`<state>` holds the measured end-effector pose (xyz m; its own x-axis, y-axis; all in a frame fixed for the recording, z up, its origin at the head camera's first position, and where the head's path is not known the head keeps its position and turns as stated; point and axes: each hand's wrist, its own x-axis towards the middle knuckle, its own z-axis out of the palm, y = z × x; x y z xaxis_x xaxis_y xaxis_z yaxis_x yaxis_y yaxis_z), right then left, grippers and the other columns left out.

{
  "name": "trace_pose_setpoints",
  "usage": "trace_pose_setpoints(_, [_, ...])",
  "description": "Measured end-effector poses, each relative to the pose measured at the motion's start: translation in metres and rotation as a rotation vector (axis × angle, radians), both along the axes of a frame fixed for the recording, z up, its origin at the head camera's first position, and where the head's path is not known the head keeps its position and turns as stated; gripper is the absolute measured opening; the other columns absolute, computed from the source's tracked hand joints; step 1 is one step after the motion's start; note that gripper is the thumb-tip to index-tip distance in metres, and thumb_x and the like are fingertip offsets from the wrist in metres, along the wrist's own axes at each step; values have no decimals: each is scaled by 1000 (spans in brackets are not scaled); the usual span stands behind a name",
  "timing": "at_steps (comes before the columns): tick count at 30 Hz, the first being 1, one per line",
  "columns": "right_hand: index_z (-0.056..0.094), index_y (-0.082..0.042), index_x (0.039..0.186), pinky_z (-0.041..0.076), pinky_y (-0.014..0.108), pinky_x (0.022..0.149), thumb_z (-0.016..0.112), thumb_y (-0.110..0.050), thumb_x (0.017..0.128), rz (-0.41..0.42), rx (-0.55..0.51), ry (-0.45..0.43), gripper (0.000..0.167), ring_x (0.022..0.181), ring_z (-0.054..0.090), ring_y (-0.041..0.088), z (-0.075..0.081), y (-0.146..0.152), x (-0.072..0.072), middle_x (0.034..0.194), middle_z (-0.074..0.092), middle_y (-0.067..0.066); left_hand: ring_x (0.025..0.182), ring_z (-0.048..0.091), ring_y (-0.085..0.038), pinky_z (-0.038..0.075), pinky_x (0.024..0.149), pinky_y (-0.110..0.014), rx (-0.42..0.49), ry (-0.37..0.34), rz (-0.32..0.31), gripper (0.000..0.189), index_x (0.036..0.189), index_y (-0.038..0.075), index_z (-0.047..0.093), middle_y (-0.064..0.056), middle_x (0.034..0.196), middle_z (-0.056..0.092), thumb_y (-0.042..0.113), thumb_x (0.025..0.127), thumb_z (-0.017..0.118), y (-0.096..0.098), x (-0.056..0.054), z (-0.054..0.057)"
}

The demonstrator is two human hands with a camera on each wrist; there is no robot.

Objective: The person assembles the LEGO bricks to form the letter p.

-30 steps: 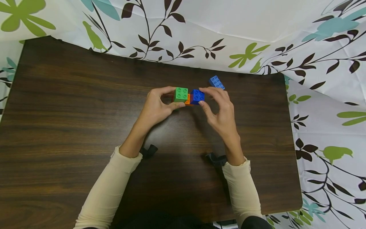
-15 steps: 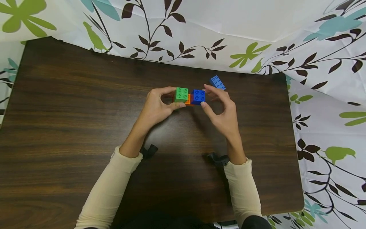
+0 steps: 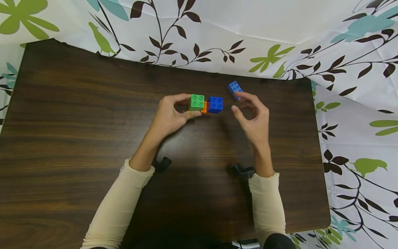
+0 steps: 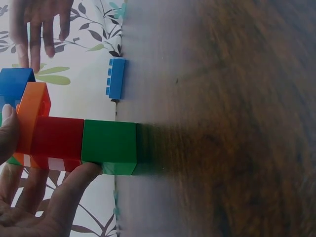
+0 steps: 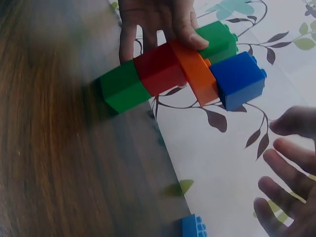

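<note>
My left hand (image 3: 170, 116) grips a stack of toy building bricks by its upper part. In the right wrist view the stack has a green brick (image 5: 123, 88) at the bottom, then a red brick (image 5: 160, 69) and an orange brick (image 5: 197, 76). A second green brick (image 3: 197, 102) and a dark blue brick (image 3: 215, 104) sit side by side on top of the orange one. My right hand (image 3: 256, 119) holds nothing, its fingers apart and loosely bent. A light blue brick (image 3: 234, 86) lies on the table beyond its fingertips; the left wrist view shows a gap between them.
The dark wood-grain table (image 3: 93, 138) ends at a white patterned curtain (image 3: 217, 31) along the back. More curtain hangs past the table's right edge. A black strap piece (image 3: 162, 164) sticks out at the left wrist, another (image 3: 242, 171) at the right.
My right hand has let go of the dark blue brick and moved right, towards the light blue brick. The left hand and the stack have stayed in place.
</note>
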<state>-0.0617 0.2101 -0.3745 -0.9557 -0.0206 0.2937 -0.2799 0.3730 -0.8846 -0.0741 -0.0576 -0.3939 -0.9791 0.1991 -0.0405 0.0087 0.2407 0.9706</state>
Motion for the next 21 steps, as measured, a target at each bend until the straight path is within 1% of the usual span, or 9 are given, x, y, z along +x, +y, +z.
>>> trace_pose_setpoints(2, [74, 2, 127, 55, 34, 92, 78, -1, 92, -39, 3, -11, 35, 112, 65, 35, -1, 3, -2, 125, 74, 23, 112, 75, -30, 57, 102, -48, 3, -1, 0, 48, 127, 2, 78, -15, 123, 80, 13, 83, 95, 0, 0, 0])
trace_pose_setpoints(5, [75, 2, 126, 55, 32, 91, 78, -1, 92, -85, 9, -32, 35, 110, 66, 34, -5, 7, -6, 123, 75, 18, 111, 75, -30, 58, 100, -50, 9, -1, 1, 47, 126, 2, 78, -15, 123, 80, 13, 83, 95, 1, 0, 0])
trace_pose_setpoints(7, [75, 2, 126, 55, 31, 91, 79, -1, 92, -106, 9, -44, 35, 109, 65, 36, -7, 10, -9, 122, 76, 15, 110, 75, -30, 58, 99, -51, 11, -2, 1, 47, 126, 2, 78, -15, 122, 80, 13, 83, 95, 1, 0, 0])
trace_pose_setpoints(9, [75, 3, 126, 55, 31, 92, 80, -2, 91, -126, 5, -55, 35, 109, 65, 37, -11, 13, -12, 122, 75, 17, 110, 75, -30, 58, 99, -51, 6, -5, 2, 47, 126, 2, 78, -15, 122, 80, 13, 83, 95, 0, 0, 0])
trace_pose_setpoints(13, [75, 2, 125, 55, 31, 93, 82, -3, 91, -170, -10, -83, 35, 110, 65, 40, -19, 19, -19, 124, 73, 26, 111, 74, -29, 57, 100, -51, -5, -17, 3, 48, 126, 3, 78, -15, 123, 80, 14, 83, 95, 0, 0, 1])
trace_pose_setpoints(15, [74, 5, 125, 54, 33, 93, 82, -1, 91, -202, -18, -108, 36, 109, 64, 42, -23, 20, -23, 127, 72, 30, 111, 74, -29, 57, 99, -51, -5, -20, 3, 48, 127, 3, 78, -15, 123, 80, 15, 84, 95, 0, 0, 1])
trace_pose_setpoints(17, [73, 7, 126, 54, 37, 95, 81, 0, 90, -224, -29, -132, 38, 110, 63, 41, -28, 22, -28, 129, 71, 31, 111, 74, -29, 57, 100, -51, -5, -20, 2, 48, 127, 3, 78, -15, 123, 80, 15, 84, 95, -1, 0, 1])
trace_pose_setpoints(19, [72, 8, 128, 54, 38, 97, 81, 1, 90, -248, -29, -159, 39, 111, 61, 40, -32, 24, -32, 131, 71, 30, 110, 74, -29, 58, 100, -51, -3, -20, 1, 48, 127, 3, 78, -15, 123, 80, 14, 84, 95, -1, 0, 1])
trace_pose_setpoints(21, [72, 7, 129, 54, 37, 97, 82, -1, 90, -265, -28, -186, 41, 111, 61, 34, -35, 26, -36, 132, 71, 29, 111, 74, -29, 58, 100, -51, -4, -22, 0, 48, 127, 3, 78, -15, 123, 80, 14, 84, 95, -1, 0, 1])
